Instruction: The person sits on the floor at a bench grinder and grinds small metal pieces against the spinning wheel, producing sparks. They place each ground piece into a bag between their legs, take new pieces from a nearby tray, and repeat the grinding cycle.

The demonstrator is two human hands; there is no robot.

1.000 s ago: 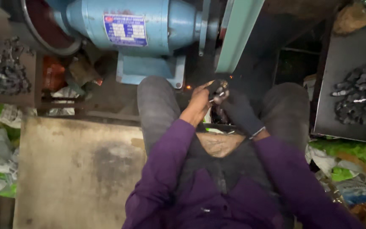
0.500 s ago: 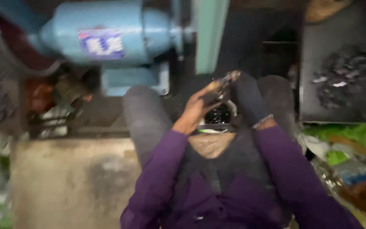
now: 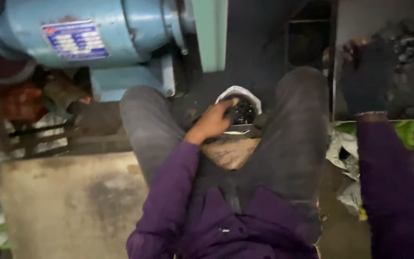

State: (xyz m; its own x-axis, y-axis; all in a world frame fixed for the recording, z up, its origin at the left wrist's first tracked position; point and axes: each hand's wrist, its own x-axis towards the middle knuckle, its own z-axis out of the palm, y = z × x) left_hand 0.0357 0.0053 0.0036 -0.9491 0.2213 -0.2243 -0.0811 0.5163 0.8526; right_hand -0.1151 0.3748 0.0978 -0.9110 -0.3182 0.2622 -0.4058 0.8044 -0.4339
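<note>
A small white bowl (image 3: 243,96) full of dark, shiny little bits (image 3: 242,113), wedged between the two knees, down low in front of the big blue machine. Round, with a pale rim; black and wet-looking stuff heaped inside, too blurry to tell one bit from the next.

Left hand (image 3: 212,123) right at the bowl's near edge, fingers (image 3: 228,106) curled down and touching the dark bits. Curled partly closed, but cannot tell if anything is pinched inside.

Grey, dusty trouser legs (image 3: 147,124) on both sides of the bowl. Purple sleeves (image 3: 173,201) and a purple top lower down, nearest the camera.

Right hand (image 3: 366,76) far off to the side, in a dark glove, stretched out over a flat dark tray (image 3: 350,24). All smeared and blurry, so cannot tell if open or closed, or if holding anything. More small dark pieces (image 3: 410,48) lying on that tray.

Behind the bowl, a blue motor (image 3: 120,29) with a label on it, and a pale green upright panel (image 3: 210,33) beside it. A worn brown board (image 3: 68,201) to the left of the legs. Green and white scraps (image 3: 403,134) on the floor at the right.
</note>
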